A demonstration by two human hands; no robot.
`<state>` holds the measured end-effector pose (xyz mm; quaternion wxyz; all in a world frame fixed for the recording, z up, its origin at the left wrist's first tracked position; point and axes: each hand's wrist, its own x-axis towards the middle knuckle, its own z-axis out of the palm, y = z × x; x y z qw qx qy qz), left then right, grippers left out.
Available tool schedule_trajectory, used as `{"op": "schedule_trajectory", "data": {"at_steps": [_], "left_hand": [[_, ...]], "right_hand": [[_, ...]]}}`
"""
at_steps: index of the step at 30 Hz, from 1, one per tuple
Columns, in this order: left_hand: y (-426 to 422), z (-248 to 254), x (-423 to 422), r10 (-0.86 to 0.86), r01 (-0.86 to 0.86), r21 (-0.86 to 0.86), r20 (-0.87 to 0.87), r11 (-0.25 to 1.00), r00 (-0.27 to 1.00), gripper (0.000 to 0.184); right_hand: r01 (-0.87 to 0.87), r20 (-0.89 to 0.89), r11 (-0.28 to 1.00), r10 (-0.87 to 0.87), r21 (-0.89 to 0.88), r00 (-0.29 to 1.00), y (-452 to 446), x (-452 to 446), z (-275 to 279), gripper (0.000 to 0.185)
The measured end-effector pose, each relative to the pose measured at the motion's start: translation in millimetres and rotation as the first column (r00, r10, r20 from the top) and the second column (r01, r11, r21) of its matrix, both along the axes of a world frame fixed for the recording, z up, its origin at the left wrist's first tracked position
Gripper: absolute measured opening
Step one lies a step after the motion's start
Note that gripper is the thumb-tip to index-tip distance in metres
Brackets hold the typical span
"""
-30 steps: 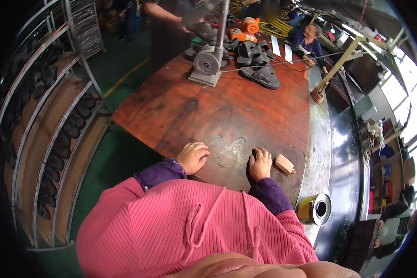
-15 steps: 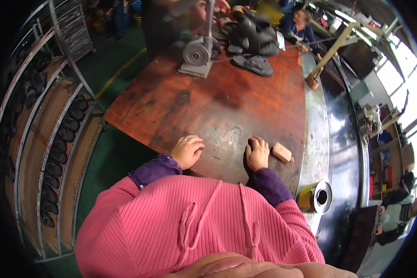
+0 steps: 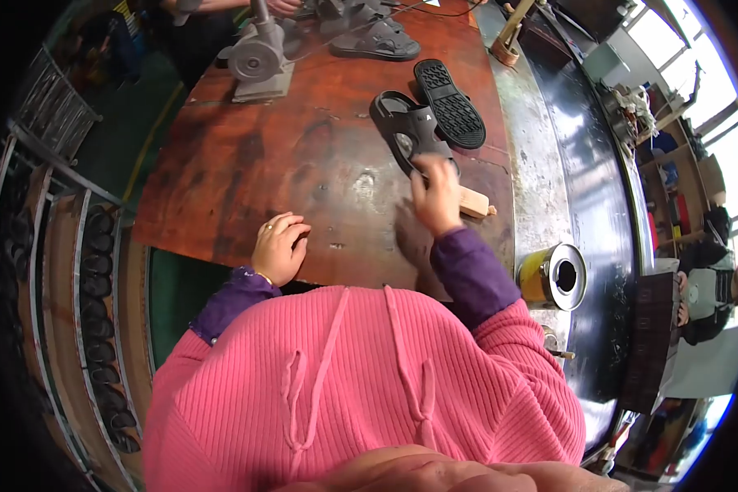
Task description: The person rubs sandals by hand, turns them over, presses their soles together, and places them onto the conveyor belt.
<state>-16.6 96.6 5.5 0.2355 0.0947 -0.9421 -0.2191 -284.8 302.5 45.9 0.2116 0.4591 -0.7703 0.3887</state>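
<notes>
My left hand rests near the front edge of the reddish wooden table, fingers stretched out and holding nothing. My right hand is over the near end of a dark grey sandal, its fingers bent and blurred. Whether they grip the sandal cannot be made out. This sandal lies right side up. Against its right side a second sandal lies with its black treaded sole upward. Beside my right hand is a pale wooden block with a small knob, partly hidden by the hand.
A grey motor-like machine stands at the far left of the table, with more sandals and a person's hand behind it. An open yellow can stands at right by a dark, shiny conveyor surface. Shelved racks of footwear line the left.
Two sandals now lie on the near part of the table, in front of me. My right hand has moved forward from the table to the closer sandal. The view has shifted.
</notes>
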Motion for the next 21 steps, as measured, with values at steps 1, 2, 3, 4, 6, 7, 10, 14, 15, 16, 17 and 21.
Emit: {"op": "schedule_trajectory", "data": {"at_steps": [1, 2, 3, 4, 6, 7, 10, 14, 15, 16, 17, 21], "left_hand": [[-1, 0, 0, -0.002, 0.002, 0.006, 0.012, 1.0, 1.0, 0.021], [0, 1, -2, -0.001, 0.001, 0.01, 0.017, 1.0, 1.0, 0.021], [1, 2, -2, 0.001, -0.001, 0.016, 0.025, 1.0, 1.0, 0.021], [2, 4, -3, 0.004, -0.005, 0.02, 0.03, 1.0, 1.0, 0.021], [2, 6, -5, 0.0, -0.001, 0.025, 0.043, 1.0, 0.999, 0.022], [2, 7, -5, 0.004, -0.005, 0.024, 0.051, 1.0, 0.999, 0.022], [2, 6, -7, 0.007, -0.011, 0.045, 0.086, 0.999, 0.996, 0.023], [-3, 10, -17, 0.006, -0.019, 0.083, 0.152, 0.996, 0.988, 0.029], [-7, 14, -27, 0.009, -0.025, 0.099, 0.156, 0.995, 0.988, 0.03], [-10, 18, -38, 0.007, -0.027, 0.121, 0.165, 0.992, 0.986, 0.032], [-14, 21, -51, -0.003, -0.019, 0.14, 0.157, 0.99, 0.988, 0.035], [-32, 29, -148, -0.057, 0.044, 0.173, 0.07, 0.984, 0.996, 0.051]], "right_hand": [[0.082, -0.026, 0.996, -0.082, -0.018, 0.996, -5, -19, 18, 0.028], [0.162, -0.05, 0.986, -0.164, -0.038, 0.985, -8, -44, 31, 0.03], [0.273, -0.031, 0.962, -0.273, -0.015, 0.961, -8, -73, 34, 0.036], [0.378, -0.018, 0.926, -0.378, 0.007, 0.926, -7, -101, 37, 0.043], [0.597, 0.119, 0.743, -0.651, 0.303, 0.75, -3, -149, 44, 0.059], [0.586, 0.197, 0.701, -0.693, 0.407, 0.693, 2, -177, 35, 0.065], [0.382, 0.396, 0.694, -0.685, 0.61, 0.611, 10, -223, 11, 0.079], [0.239, 0.392, 0.784, -0.518, 0.573, 0.76, 4, -226, 22, 0.065], [0.293, 0.262, 0.821, -0.459, 0.49, 0.849, 1, -226, 26, 0.056], [0.331, 0.118, 0.854, -0.406, 0.402, 0.906, 3, -223, 29, 0.047], [0.364, -0.023, 0.832, -0.391, 0.418, 0.92, 9, -213, 39, 0.041], [0.412, -0.343, 0.744, -0.258, 0.526, 0.903, 37, -184, 44, 0.028]]}}
